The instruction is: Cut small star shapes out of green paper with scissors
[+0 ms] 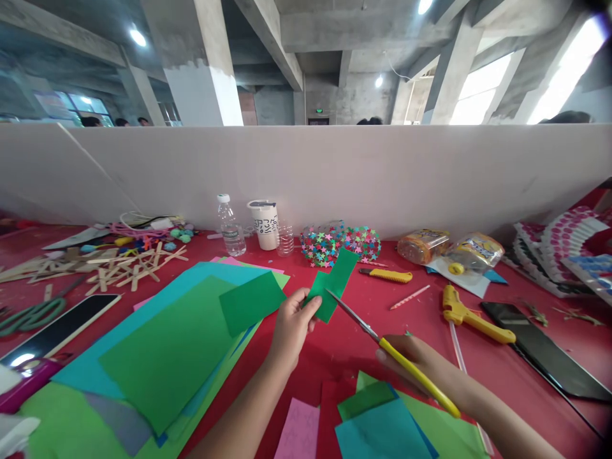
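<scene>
Here, left fingers (313,307) pinching green paper (341,275) by an edge, right fingers (387,361) gripping scissors (391,349), yellow cutter (389,275) apart.

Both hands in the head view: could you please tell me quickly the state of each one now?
Left hand: closed, holding the cut green paper.
Right hand: closed, holding the yellow-handled scissors.

Notched green paper (340,274), tilted, yellow-handled scissors (402,361) overlapping its edge
</scene>
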Available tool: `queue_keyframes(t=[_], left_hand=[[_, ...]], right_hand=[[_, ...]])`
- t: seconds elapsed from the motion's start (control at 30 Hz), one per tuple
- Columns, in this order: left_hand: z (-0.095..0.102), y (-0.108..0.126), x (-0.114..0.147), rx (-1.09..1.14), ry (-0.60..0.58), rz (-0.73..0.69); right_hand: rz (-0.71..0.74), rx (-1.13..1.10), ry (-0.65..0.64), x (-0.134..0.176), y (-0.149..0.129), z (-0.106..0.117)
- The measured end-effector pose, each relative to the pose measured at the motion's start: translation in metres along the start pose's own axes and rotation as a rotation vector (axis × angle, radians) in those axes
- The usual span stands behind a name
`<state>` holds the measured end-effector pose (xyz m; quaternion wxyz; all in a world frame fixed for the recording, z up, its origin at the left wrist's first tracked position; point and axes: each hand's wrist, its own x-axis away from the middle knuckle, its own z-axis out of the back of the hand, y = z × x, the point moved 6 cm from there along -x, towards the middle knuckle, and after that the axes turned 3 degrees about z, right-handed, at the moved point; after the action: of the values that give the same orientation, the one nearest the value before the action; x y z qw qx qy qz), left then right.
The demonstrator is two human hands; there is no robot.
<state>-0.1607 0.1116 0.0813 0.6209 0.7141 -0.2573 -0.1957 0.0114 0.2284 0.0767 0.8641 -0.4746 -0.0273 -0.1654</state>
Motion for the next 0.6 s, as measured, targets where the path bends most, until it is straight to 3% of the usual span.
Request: queue_keyframes(t=[0.2,0.27,0.43,0.6], left_hand=[[-0.017,-0.036,0.011,0.551,-0.038,0.303],[-0.02,-0.042,0.011,0.585,-0.055,0.324],[-0.012,-0.038,0.004,0.527,-0.042,0.22],[-0.013,-0.037,0.006,0.644,-0.058,0.297]], right_hand=[[-0.039,-0.01,-0.046,0.005,-0.003,-0.004],[-0.051,-0.014,-0.027,0.004,-0.002,-0.003],[-0.092,0.002,-0.023,0.001,0.007,-0.004],[-0.106,-0.069,-0.034,0.002,0.01,-0.012]])
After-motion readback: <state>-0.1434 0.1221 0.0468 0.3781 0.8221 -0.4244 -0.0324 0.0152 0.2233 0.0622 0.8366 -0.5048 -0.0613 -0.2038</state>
